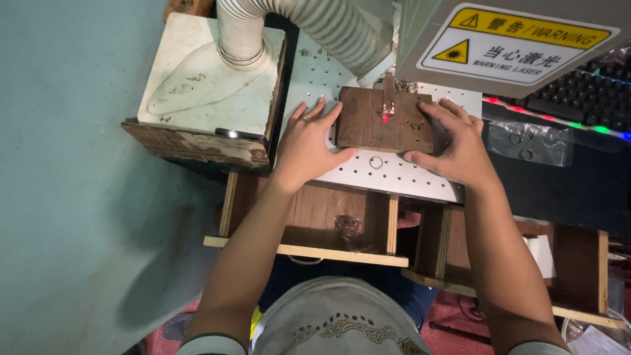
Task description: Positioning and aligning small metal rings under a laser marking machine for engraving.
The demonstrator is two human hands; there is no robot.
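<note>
Block (384, 121), brown and wooden, is laid flat on the perforated white surface (394, 174), and a red light dot is seen on its top. It is flanked by both hands: the left hand (309, 144) is pressed open against its left edge, the right hand (457, 144) is spread over its right end. Neither grip is clenched. A small ring (376, 162) is seen just before the block. A ribbed hose (296, 26) is seen behind.

Left hand (307, 148), right hand (457, 148) flank brown block (384, 121) on perforated plate (394, 174).
</note>
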